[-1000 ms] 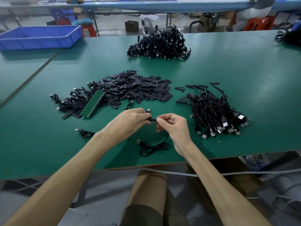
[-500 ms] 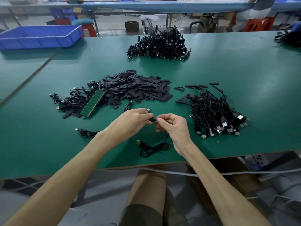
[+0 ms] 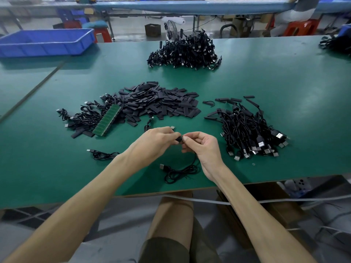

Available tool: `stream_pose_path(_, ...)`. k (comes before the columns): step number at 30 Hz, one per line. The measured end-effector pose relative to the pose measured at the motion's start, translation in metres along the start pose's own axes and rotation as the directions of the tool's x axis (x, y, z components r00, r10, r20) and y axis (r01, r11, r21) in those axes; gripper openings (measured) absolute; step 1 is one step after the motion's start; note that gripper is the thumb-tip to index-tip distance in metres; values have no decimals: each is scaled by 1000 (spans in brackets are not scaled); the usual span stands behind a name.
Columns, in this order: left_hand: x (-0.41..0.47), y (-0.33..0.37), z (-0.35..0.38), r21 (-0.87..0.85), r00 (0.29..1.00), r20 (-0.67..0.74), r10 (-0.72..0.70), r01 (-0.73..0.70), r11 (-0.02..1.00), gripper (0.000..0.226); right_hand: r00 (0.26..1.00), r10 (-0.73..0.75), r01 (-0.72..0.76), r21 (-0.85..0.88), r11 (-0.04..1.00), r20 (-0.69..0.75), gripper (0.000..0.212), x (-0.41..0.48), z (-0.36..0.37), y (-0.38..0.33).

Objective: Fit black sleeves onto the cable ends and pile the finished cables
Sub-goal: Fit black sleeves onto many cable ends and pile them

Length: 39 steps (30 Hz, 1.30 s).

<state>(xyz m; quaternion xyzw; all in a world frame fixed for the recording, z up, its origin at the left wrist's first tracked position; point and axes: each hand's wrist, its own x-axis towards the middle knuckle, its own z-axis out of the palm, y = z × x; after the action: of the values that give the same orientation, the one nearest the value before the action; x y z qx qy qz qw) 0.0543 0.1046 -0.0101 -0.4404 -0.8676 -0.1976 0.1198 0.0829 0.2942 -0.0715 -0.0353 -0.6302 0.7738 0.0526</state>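
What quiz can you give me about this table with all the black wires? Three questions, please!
1. True or false: the left hand and the right hand both pinch one end of the same cable.
2. Where is the heap of loose black sleeves? A) on the table, beyond the hands; B) on the floor; C) on the person's lap.
3. Fill in: the strip of circuit boards beside that heap is coloured ____.
Key: 1 true; 2 A; 3 green.
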Motion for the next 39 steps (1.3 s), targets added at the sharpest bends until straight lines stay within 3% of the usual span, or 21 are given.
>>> stream_pose_path(9, 1, -4, 1, -21, 997, 46, -62, 63, 998, 15, 999, -20, 20, -27, 999, 27, 6, -4, 4, -4)
stream_pose_path(23, -10, -13, 4, -131, 990, -71, -125, 115, 985, 19, 999, -10, 8, 56, 998, 36, 9, -5, 6, -8)
stream_pose_path(39, -9, -12, 5, -146, 993, -93, -68, 54, 988, 20, 998, 24, -31, 126, 992, 57, 12, -6, 2, -11)
